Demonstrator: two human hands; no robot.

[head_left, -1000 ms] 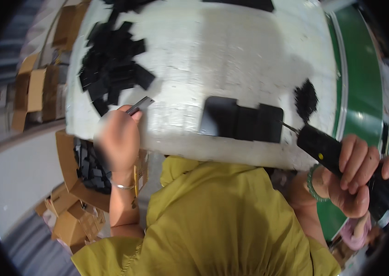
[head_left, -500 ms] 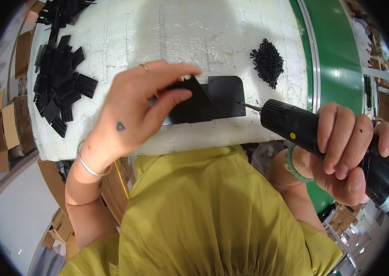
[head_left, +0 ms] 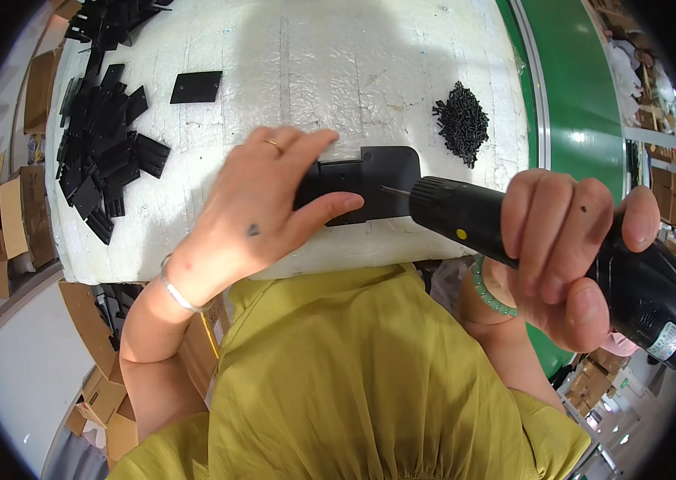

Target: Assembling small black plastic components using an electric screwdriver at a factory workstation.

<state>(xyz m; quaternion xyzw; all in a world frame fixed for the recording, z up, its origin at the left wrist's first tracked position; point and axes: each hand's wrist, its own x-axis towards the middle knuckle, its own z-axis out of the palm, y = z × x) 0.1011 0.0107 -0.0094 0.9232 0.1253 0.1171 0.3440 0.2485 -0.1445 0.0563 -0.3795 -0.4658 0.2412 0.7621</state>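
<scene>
Your R hand [head_left: 566, 248], fingers wrapped round a blk driver [head_left: 460, 210], white label [head_left: 664, 342] too small to read; your L hand [head_left: 252, 204], thumb & fingers spread, partly covers the blk plate [head_left: 390, 180] on the counter [head_left: 274, 80].

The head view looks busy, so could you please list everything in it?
Work surface: one, white, centre
Second surface: one, green, right
Flat pieces: uncountable pile, black, left
Lone flat piece: one, black, right of pile
Panel: one, black, partly under left hand
Small screw-like parts: uncountable heap, black, right
Power screwdriver: one, black, in right hand
Cardboard boxes: several, brown, left and right
Background clutter: uncountable, mixed, right
Ring: one, gold, left hand
Bangle: one, silvery, left wrist
Bead bracelet: one, green, right wrist
Garment: one, olive-yellow, lower middle
Left hand: one, bare, over panel
Right hand: one, bare, around power screwdriver
</scene>
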